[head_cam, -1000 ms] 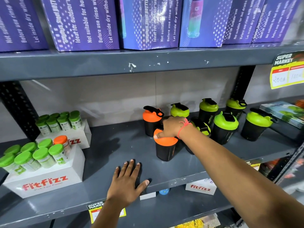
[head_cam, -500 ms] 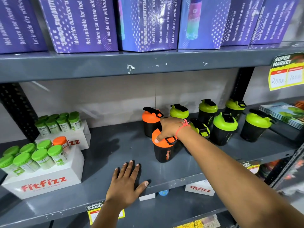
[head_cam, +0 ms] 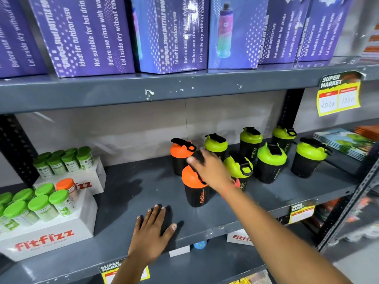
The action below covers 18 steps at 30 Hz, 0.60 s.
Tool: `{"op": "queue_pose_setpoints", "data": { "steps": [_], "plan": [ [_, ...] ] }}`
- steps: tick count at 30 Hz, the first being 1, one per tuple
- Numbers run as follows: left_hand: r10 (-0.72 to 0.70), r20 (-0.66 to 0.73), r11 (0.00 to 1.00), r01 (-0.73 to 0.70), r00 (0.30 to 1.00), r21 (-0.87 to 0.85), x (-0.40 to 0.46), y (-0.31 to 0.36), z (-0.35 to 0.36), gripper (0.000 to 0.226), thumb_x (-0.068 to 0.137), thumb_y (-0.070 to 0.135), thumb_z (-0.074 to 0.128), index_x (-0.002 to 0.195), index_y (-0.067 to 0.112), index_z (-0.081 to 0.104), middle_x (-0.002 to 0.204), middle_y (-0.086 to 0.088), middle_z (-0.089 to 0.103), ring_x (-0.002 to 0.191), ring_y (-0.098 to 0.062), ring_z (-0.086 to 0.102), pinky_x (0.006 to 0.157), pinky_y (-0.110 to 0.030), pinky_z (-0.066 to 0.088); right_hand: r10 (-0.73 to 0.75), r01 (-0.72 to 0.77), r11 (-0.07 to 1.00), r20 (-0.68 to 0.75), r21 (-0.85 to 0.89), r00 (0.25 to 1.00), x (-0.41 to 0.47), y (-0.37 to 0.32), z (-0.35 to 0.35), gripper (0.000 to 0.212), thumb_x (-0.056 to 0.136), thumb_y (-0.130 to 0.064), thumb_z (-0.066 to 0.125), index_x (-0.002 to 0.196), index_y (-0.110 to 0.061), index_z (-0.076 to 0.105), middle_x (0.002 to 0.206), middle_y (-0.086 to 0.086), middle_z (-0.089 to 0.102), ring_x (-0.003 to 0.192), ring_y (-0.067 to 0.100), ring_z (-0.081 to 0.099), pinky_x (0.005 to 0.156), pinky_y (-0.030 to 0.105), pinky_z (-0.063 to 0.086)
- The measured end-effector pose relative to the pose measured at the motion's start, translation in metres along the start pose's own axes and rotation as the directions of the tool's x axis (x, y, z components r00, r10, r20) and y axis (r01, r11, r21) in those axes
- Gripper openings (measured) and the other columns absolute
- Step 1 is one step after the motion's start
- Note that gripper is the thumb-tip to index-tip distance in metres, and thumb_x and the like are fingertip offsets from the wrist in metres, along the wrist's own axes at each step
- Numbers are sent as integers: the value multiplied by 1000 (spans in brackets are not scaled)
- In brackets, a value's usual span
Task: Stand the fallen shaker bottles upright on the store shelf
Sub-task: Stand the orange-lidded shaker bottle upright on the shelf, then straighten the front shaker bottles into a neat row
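Motion blur smears the right hand (head_cam: 209,169), fingers loose above the orange bottle (head_cam: 195,188); left hand (head_cam: 152,232) lies flat, fingers spread.

front shaker bottle (head_cam: 195,188): black body, orange lid, orange lettering
leaning shaker bottle (head_cam: 239,168): lime-green lid, black clasp
shelf (head_cam: 127,187): dark grey
boxes (head_cam: 86,33): purple, white dots
small jars (head_cam: 41,206): green caps
wristband (head_cam: 230,188): red-pink

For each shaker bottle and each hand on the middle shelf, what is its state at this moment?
Front orange shaker: upright, right hand over its lid.
Rear orange shaker: upright.
Tilted green shaker: leaning, not upright.
Other five green shakers: upright.
Right hand: open, blurred.
Left hand: flat on the shelf, holding nothing.
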<state>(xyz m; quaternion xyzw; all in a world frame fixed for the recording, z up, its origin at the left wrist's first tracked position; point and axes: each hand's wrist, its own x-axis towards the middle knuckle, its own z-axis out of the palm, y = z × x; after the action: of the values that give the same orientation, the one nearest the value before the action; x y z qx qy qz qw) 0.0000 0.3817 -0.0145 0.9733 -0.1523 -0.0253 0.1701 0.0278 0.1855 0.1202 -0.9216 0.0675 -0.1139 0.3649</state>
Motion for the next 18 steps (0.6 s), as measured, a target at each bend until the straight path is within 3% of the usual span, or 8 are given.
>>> {"op": "queue_pose_setpoints", "data": {
  "steps": [2, 4, 6, 8, 11, 14, 18],
  "plan": [
    [-79, -33, 970, 69, 996, -235, 5, 16, -2, 64, 93, 50, 33, 144, 21, 6, 153, 2, 5, 139, -18, 3, 112, -37, 1, 176, -49, 902, -262, 428, 949, -17, 20, 9, 43, 95, -27, 45, 133, -6, 46, 137, 13, 53, 128, 27, 46, 101, 25, 36],
    [-141, 1, 844, 121, 990, -522, 14, 37, -1, 61, 95, 26, 45, 144, 23, 9, 151, 1, 16, 138, -24, 8, 112, -40, 10, 377, -155, 785, -265, 599, 887, -27, 46, 24, 34, 94, -7, 45, 126, 0, 53, 131, 18, 57, 123, 30, 51, 103, 30, 36],
    [-133, 61, 672, 136, 989, -728, 24, 57, 5, 68, 89, 22, 52, 143, 24, 11, 150, -3, 23, 137, -25, 14, 111, -41, 16, 412, -264, 756, -121, 599, 903, -30, 69, 41, 43, 87, 8, 44, 127, -3, 54, 132, 15, 58, 120, 27, 53, 108, 34, 36],
    [-123, 79, 599, 137, 989, -789, 31, 71, 12, 77, 79, 25, 53, 143, 20, 12, 147, -8, 29, 134, -26, 21, 107, -37, 21, 351, -297, 781, 7, 550, 936, -29, 81, 54, 54, 79, 17, 40, 125, -7, 56, 124, 10, 62, 111, 19, 55, 106, 31, 42],
    [-128, 48, 614, 117, 991, -781, 35, 79, 21, 81, 66, 27, 46, 142, 23, 21, 134, -6, 46, 128, -29, 32, 106, -40, 24, 276, -291, 801, 109, 524, 955, -30, 81, 62, 60, 71, 23, 37, 113, -11, 61, 105, 2, 64, 105, 18, 58, 86, 18, 45],
    [-115, -1, 632, 73, 993, -771, 33, 75, 24, 77, 64, 24, 45, 139, 25, 28, 118, 3, 50, 118, -25, 40, 94, -32, 32, 242, -279, 812, 140, 512, 960, -33, 80, 67, 64, 70, 24, 34, 121, -7, 57, 109, 0, 62, 107, 13, 55, 91, 22, 40],
    [-138, -41, 584, 48, 990, -810, 30, 77, 20, 72, 69, 21, 48, 139, 18, 30, 118, 0, 48, 110, -15, 43, 86, -24, 29, 214, -242, 817, 114, 524, 970, -33, 84, 70, 62, 73, 22, 35, 126, -4, 53, 115, 2, 59, 114, 13, 51, 104, 28, 38]
  ]
}}
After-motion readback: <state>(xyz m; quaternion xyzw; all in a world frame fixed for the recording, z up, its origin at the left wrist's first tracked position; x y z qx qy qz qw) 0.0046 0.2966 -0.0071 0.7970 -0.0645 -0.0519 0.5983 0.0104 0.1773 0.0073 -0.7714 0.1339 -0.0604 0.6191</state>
